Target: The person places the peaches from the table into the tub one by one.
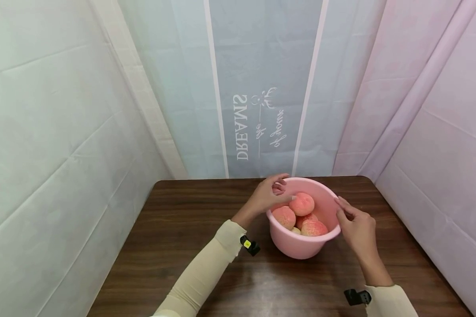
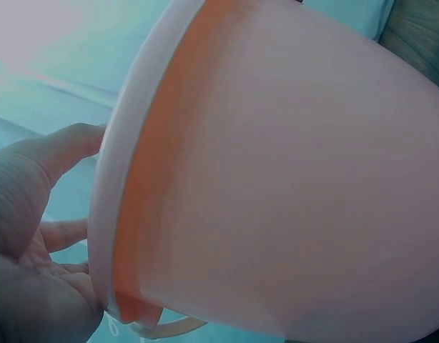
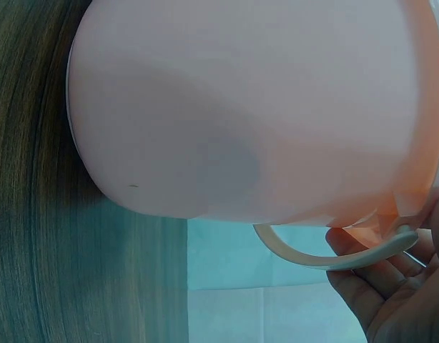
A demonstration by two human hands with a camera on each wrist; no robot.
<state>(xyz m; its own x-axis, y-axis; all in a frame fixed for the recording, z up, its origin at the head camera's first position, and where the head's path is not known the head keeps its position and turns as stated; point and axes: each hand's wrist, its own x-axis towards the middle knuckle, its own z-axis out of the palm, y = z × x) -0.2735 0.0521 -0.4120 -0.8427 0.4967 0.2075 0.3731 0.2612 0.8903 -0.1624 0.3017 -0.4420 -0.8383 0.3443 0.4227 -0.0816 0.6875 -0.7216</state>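
A pink plastic bucket [image 1: 297, 244] stands upright on the table and holds several pink-and-yellow peaches [image 1: 303, 204]. My left hand [image 1: 266, 193] is over the bucket's left rim, its thumb and fingers spread apart above the opening, with the thumb tip near the topmost peach. In the left wrist view that hand [image 2: 33, 229] shows behind the rim. At the right side, my right hand [image 1: 358, 226] pinches the bucket's rim. The right wrist view shows its fingers [image 3: 366, 286] behind the pale curved handle [image 3: 312, 259], by the handle's joint.
The bucket is on the right half of a dark wood-grain table [image 1: 174, 224], near its back edge. Fabric walls enclose the left, back and right, with mirrored lettering [image 1: 242, 127] on the back one.
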